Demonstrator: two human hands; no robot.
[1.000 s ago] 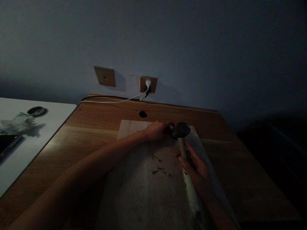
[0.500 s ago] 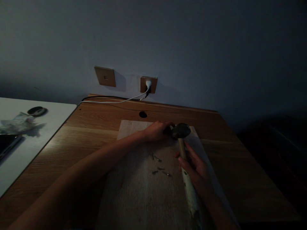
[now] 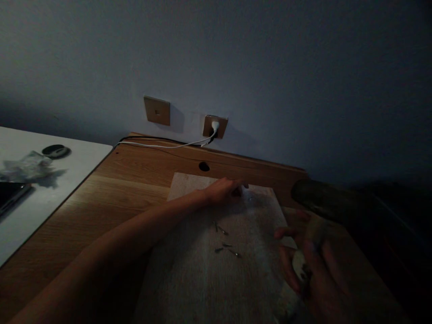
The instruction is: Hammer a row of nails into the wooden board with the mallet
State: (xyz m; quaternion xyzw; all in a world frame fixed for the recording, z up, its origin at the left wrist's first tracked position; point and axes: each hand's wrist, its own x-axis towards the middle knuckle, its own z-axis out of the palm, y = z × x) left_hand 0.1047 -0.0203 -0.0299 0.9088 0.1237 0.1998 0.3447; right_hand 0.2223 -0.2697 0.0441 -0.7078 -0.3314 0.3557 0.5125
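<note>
My right hand (image 3: pixel 319 270) is wrapped round the light-coloured handle of a hammer (image 3: pixel 319 198). Its dark, blurred head is raised off to the right of the wooden board (image 3: pixel 202 279). My left hand (image 3: pixel 225 191) rests at the far end of that board, its fingers curled and pinched close to the surface. Whatever sits between those fingertips is too small and dark to make out. Several small metal fasteners (image 3: pixel 224 245), nails or screws, lie scattered on the board between my two hands.
The board lies on a brown wooden table (image 3: pixel 111 198) with a round cable hole (image 3: pixel 204 166). Cords (image 3: pixel 162 145) run along the back edge to a wall socket (image 3: pixel 215 126). At left, a white table (image 3: pixel 81 155) carries a crumpled plastic bag (image 3: pixel 30 166) and a dark device (image 3: pixel 13 195).
My right hand has swung the hammer up and to the right, away from my left hand. The left hand stays at the board's far end. The view has shifted slightly.
</note>
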